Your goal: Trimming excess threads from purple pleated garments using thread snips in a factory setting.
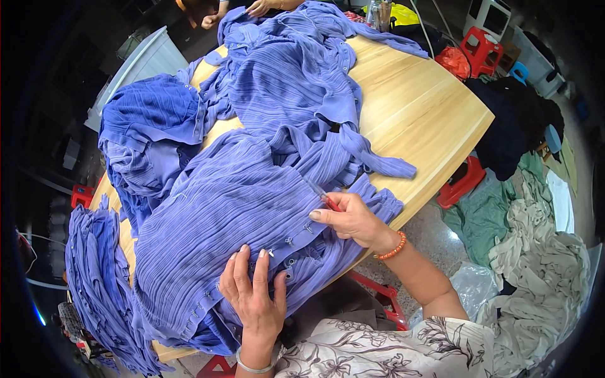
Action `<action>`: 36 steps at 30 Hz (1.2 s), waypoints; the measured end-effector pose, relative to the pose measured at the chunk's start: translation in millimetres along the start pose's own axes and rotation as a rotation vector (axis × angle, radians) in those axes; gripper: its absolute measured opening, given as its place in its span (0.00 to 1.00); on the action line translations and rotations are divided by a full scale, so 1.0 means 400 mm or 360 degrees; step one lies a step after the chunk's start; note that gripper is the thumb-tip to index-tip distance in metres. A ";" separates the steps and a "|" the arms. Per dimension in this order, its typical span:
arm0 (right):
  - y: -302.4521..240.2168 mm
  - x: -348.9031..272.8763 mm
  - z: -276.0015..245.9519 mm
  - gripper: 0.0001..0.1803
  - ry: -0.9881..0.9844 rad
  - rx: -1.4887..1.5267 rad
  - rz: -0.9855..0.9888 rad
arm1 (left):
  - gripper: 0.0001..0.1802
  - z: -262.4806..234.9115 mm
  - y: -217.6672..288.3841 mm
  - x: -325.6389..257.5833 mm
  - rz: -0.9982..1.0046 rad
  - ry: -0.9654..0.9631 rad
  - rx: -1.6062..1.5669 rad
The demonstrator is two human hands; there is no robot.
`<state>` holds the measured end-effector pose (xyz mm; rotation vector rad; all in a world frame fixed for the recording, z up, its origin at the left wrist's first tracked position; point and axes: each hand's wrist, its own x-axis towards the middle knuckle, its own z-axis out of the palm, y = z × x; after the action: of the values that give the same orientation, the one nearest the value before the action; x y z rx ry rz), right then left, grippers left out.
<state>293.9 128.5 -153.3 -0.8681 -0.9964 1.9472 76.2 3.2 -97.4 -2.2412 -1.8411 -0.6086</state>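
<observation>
1. Lying flat with fingers spread, the left hand [255, 296] pressed down on a purple pleated garment [239, 208] near the table's near edge, gripping nothing.
2. The right hand [350, 220] pinched a small red-handled tool [328, 200] between thumb and fingers, its tip against the same garment, just beside a row of small metal fasteners [296, 239].
3. The garment was spread across a wooden table [422, 113], with more purple garments [151, 126] heaped behind and to the left.
4. Another person's hands [255, 7] rested at the table's far edge.
5. Pale cloth [542, 264] lay piled on the floor to the right, near red stools [479, 47].
</observation>
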 end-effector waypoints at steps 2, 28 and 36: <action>-0.004 -0.007 0.002 0.09 0.0026 0.0197 0.0039 | 0.26 0.001 0.001 0.001 -0.0003 0.0000 -0.0005; -0.053 -0.056 -0.005 0.11 0.0024 -0.0142 -0.0348 | 0.25 -0.008 0.012 0.003 -0.0101 0.0027 -0.0159; -0.051 -0.060 -0.017 0.10 0.0067 -0.0176 -0.0286 | 0.22 0.004 0.017 0.018 -0.0081 0.0071 -0.0141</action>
<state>317.6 118.6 -133.6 -0.8466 -1.1263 1.7299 84.2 8.7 -95.1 -2.2217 -1.8897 -0.7572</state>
